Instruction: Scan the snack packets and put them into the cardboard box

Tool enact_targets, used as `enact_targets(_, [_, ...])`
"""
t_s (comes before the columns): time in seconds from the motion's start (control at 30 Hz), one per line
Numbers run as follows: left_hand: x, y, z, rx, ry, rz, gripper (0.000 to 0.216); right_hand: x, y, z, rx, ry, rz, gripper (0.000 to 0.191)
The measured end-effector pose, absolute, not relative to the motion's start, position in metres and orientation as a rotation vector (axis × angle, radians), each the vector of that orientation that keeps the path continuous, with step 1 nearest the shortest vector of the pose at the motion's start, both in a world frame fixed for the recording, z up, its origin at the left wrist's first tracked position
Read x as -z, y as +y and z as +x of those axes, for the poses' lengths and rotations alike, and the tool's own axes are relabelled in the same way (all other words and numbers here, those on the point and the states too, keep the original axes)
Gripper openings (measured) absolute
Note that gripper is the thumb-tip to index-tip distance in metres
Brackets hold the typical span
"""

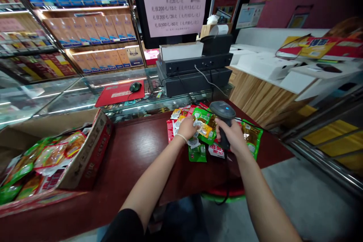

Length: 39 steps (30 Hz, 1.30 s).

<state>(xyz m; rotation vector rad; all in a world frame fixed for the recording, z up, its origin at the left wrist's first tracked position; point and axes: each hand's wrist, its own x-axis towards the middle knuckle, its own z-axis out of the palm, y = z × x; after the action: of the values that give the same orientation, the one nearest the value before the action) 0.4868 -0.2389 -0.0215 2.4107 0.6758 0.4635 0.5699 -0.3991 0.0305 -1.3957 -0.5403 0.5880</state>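
Observation:
My right hand (231, 136) is wrapped round the handle of a dark barcode scanner (223, 112), whose head points down and left at a pile of small snack packets (198, 128) in green, red and yellow on the dark red table (136, 151). My left hand (187, 126) rests on the pile with its fingers curled over a yellow and white packet. A green packet (197, 153) lies at the near edge of the pile. The scanner's cable hangs down past the table edge.
An open cardboard box (90, 151) full of similar packets stands at the left on the table. Behind is a glass counter (85, 94) with a red mouse pad and mouse (135, 87), a cash register (195, 68) and shelves of cartons. A wooden counter (255, 94) stands right.

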Motion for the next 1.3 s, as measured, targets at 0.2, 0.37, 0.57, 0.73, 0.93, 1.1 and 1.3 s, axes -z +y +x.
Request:
enact_targets(0.2, [0.013,-0.226,0.449,-0.596,0.706,2.353,0.013,-0.034,-0.385,0.554,-0.641,-0.573,-1.394,0.035])
enact_targets(0.37, [0.016,-0.194,0.378,-0.848,0.832,1.955,0.016,-0.033,-0.359,0.531,-0.726,-0.640,-1.365,0.038])
enact_targets(0.57, [0.017,-0.163,0.293,-1.005,0.841,1.196,0.032,-0.035,-0.313,0.481,-0.863,-0.774,-1.333,0.039])
enact_targets(0.73, [0.027,-0.152,0.247,-1.166,0.784,1.000,0.039,-0.029,-0.287,0.435,-0.936,-0.885,-1.232,0.040])
enact_targets(0.93, [0.043,-0.145,0.233,-1.225,0.837,0.832,0.034,-0.001,-0.284,0.417,-1.077,-0.992,-1.293,0.043])
enact_targets(1.1, [0.043,-0.145,0.233,-1.229,0.824,0.769,0.031,0.012,-0.288,0.416,-1.148,-1.115,-1.358,0.049])
enact_targets(1.3, [0.039,-0.144,0.231,-1.238,0.828,0.775,0.031,0.011,-0.290,0.411,-1.133,-1.303,-1.492,0.029])
